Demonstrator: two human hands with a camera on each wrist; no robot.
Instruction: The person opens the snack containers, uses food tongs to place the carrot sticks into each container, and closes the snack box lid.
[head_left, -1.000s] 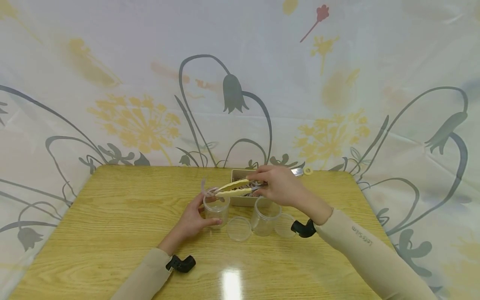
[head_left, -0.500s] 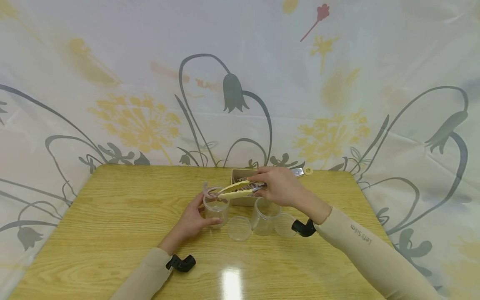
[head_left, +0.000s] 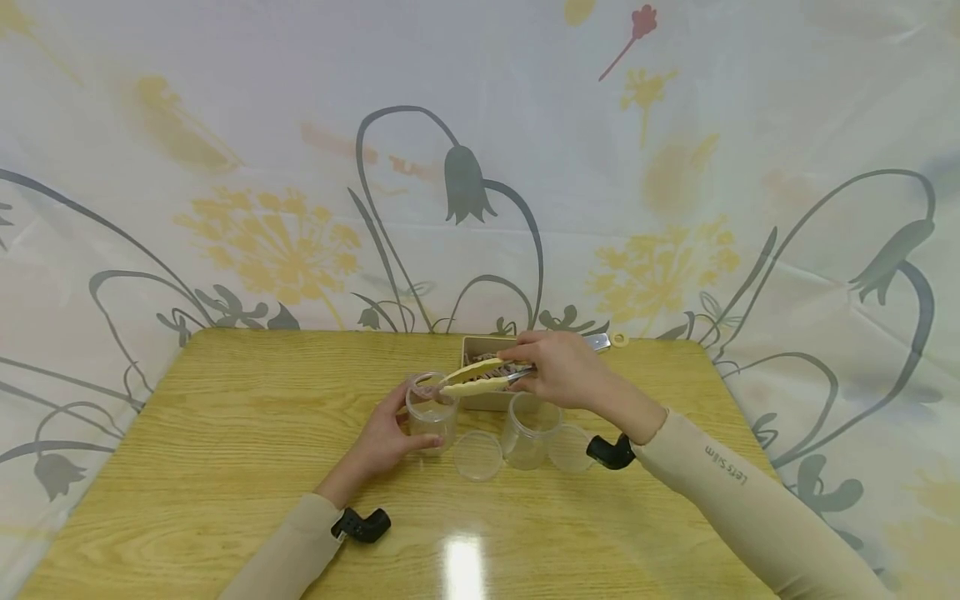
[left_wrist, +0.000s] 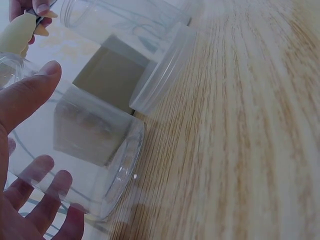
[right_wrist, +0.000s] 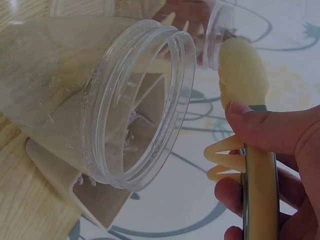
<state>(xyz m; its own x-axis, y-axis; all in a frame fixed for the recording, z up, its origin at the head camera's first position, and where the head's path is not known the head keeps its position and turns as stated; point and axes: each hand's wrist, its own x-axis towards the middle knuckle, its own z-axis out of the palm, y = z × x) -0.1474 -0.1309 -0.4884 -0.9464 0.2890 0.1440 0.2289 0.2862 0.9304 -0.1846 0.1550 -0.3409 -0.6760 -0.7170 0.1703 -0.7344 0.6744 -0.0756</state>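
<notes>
Around the side of a clear plastic jar curls my left hand, its thumb toward the front; the left wrist view has this jar upright on the table. My right hand grips metal tongs with pale yellow scalloped heads, pinching their two arms partway together. The tong tips reach the left jar's mouth. A pinkish strand lies at the tips, inside the rim; how far it hangs down is unclear. In the right wrist view the tong head points toward that jar.
A second clear jar stands open at the right. Clear round lids lie beside the jars. Behind them sits a beige box holding several purplish strands. A patterned sheet rises at the table's back edge.
The strand at the tong tips stood up above the left jar's rim earlier; now it is lower, within the mouth. The tongs have shifted slightly right. My left hand keeps its grip.
</notes>
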